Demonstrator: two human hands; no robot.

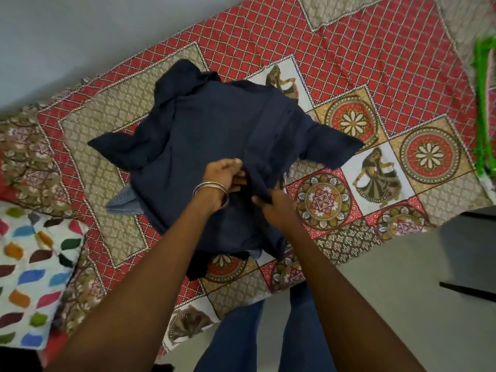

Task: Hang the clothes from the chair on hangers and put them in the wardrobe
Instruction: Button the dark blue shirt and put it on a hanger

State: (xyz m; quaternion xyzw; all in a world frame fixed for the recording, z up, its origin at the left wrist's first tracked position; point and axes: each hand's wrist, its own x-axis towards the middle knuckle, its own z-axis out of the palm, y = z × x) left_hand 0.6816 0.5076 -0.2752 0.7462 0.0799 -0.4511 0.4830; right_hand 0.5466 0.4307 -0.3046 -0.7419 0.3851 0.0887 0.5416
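A dark navy garment (209,130) lies spread on the patterned bedspread (375,63), its sleeves out to both sides. My left hand (224,177), with metal bangles at the wrist, pinches a fold of the navy cloth near its middle. Just to the right, my right hand (276,208) grips the same garment by a ridge of bunched fabric. A lighter blue-grey piece of cloth (122,202) sticks out from under the navy garment's left side. Bright green hangers (484,103) lie at the right edge of the bed.
A cushion with coloured leaf shapes (32,277) sits at the left. A brown floral pillow (26,157) lies above it. Grey floor and a dark-edged object (469,251) are at the lower right. My legs in blue trousers (268,339) stand against the bed.
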